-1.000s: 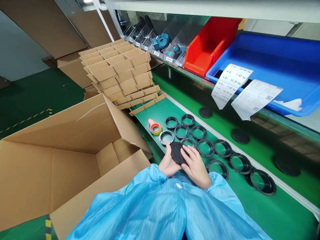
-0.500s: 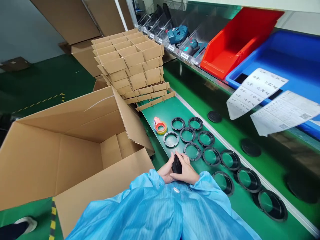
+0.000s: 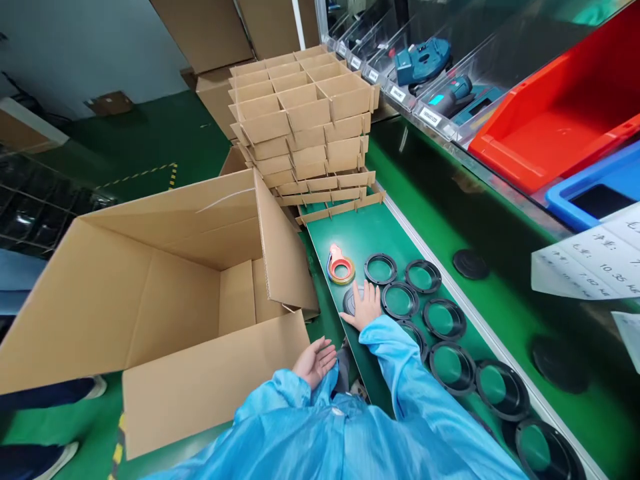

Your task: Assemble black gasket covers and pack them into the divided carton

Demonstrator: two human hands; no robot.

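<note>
My right hand (image 3: 367, 307) lies flat with its fingers spread, partly over a round black disc (image 3: 350, 301) at the left edge of the green worktop. The disc appears to sit in a black ring, though the hand hides much of it. My left hand (image 3: 316, 363), palm up and holding nothing, is off the worktop's left edge beside the carton flap. Just beyond the disc lies a tape roll on a red and yellow holder (image 3: 341, 269). Several black rings stand to the right, the closest being one black ring (image 3: 399, 300).
A large open carton (image 3: 175, 293) stands on the left. Stacked cardboard dividers (image 3: 305, 120) rise at the worktop's far end. Along the right is a shelf with a red bin (image 3: 550, 127), a blue tray (image 3: 600, 183) and hanging paper labels (image 3: 590, 263). Another person's legs (image 3: 45, 400) show at lower left.
My hands have parted; both were closed around a black disc near my body. The right hand has moved forward onto the ring, whose middle is now filled. The view has shifted left.
</note>
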